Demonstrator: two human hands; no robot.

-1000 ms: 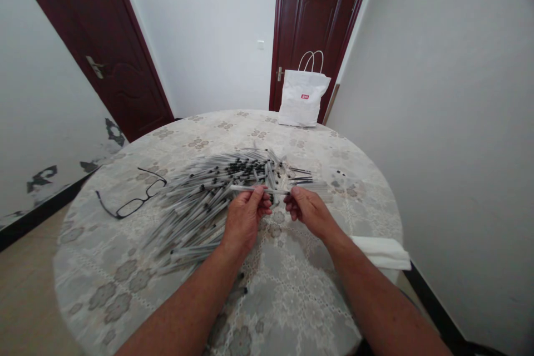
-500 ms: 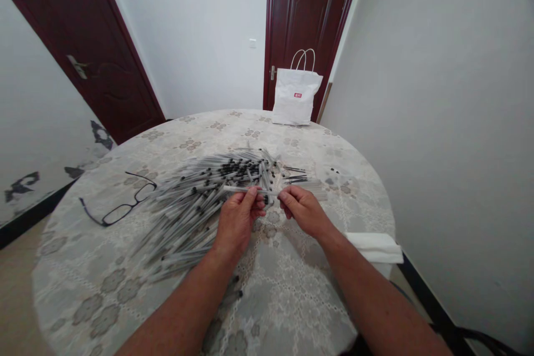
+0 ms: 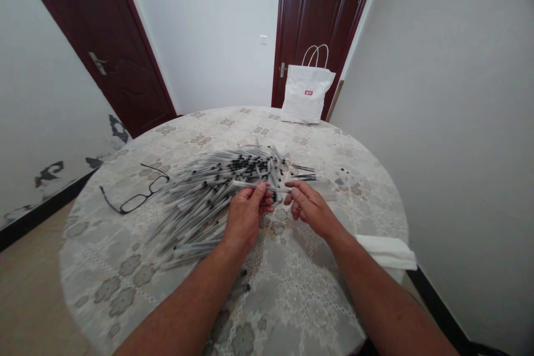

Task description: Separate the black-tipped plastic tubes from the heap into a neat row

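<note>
A thin, clear plastic pen barrel lies almost level between my two hands, above the table. My left hand pinches it near its middle, thumb on top. At the barrel's right end, the thumb of my right hand presses against it, with the index finger lifted and stretched out above. What sits at that end is too small to make out. Just behind and left of my hands spreads a large heap of similar barrels, many with black ends.
Black-framed glasses lie left of the heap. Thin black rods and clear tubes rest beyond my right hand. A white paper bag stands at the far edge. Folded white paper lies at the right edge of the round table.
The view has shifted, so everything sits a little further right. My right index finger has straightened and lifted away from the barrel. The left hand keeps its pinch.
</note>
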